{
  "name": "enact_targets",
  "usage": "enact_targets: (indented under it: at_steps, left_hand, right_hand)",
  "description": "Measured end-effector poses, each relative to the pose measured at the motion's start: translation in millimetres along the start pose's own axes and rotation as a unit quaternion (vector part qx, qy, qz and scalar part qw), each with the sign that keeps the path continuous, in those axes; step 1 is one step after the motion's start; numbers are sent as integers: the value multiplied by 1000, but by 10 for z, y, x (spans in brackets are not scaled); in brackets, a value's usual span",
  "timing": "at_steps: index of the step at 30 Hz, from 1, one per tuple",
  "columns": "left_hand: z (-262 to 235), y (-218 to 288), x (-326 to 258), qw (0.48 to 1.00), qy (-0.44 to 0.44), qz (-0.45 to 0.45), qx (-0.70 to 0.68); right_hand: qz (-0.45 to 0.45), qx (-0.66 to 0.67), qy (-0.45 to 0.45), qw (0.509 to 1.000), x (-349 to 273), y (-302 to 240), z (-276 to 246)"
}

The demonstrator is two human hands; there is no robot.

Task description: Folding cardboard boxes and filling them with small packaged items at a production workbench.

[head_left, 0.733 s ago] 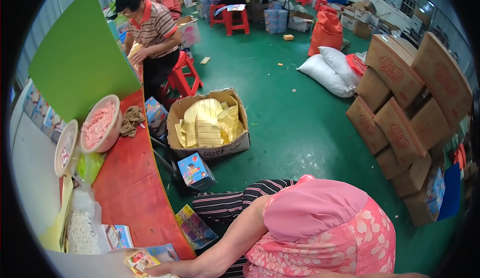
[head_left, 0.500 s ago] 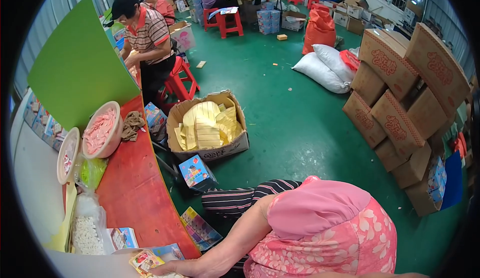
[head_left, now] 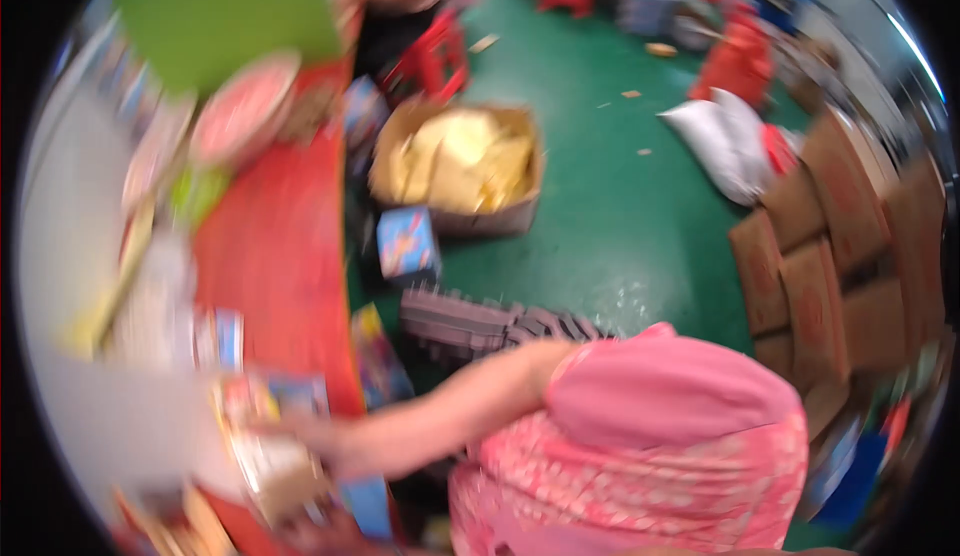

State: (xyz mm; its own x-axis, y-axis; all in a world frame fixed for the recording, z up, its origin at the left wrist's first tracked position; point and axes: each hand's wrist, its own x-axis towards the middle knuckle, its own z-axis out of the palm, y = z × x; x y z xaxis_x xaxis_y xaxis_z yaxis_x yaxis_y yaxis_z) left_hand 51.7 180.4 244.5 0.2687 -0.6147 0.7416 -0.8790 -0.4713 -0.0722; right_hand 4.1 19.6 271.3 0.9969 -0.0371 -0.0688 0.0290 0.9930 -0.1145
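Frame heavily motion-blurred; I log only what holds up.

Left hand [head_left: 300, 438]: reaches out from a pink sleeve to the near end of the tabletop [head_left: 285, 256], close to its right edge. It rests on or against a colourful flat packet [head_left: 272, 461]. I cannot tell whether the fingers are closed on the packet or merely lying on it. Right hand: out of frame.

Around the packet: more small colourful packets [head_left: 222, 338] lie just beyond it on the pale left part of the tabletop, details unreadable.

Far end of the tabletop: a round pink bowl [head_left: 245, 108], with a green board [head_left: 230, 16] standing behind it.

Green floor [head_left: 620, 216], right of the tabletop: a blue carton [head_left: 407, 244] just beside the tabletop's right edge. Beyond it, an open cardboard box [head_left: 505, 218] filled with yellow pieces. Well apart, at the right, white sacks [head_left: 715, 141] and a stack of brown cartons [head_left: 830, 266].
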Motion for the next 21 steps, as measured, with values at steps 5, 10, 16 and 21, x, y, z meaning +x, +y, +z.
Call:
enact_targets:
  at_steps: [5,10,16,21]
  left_hand:
    - [-135,279,345,991,-38,-78,-102]
    - [-284,308,401,992,-55,-90,-69]
    - [-264,333,260,991,-6,-101,-84]
    - [-190,333,249,992,12,-97,-83]
  right_hand:
    - [6,41,-3,999,-63,-237,88]
    - [-23,-36,40,998,-207,-219,335]
    - [33,-99,101,989,-191,-265,484]
    - [0,-63,118,991,-107,-227,399]
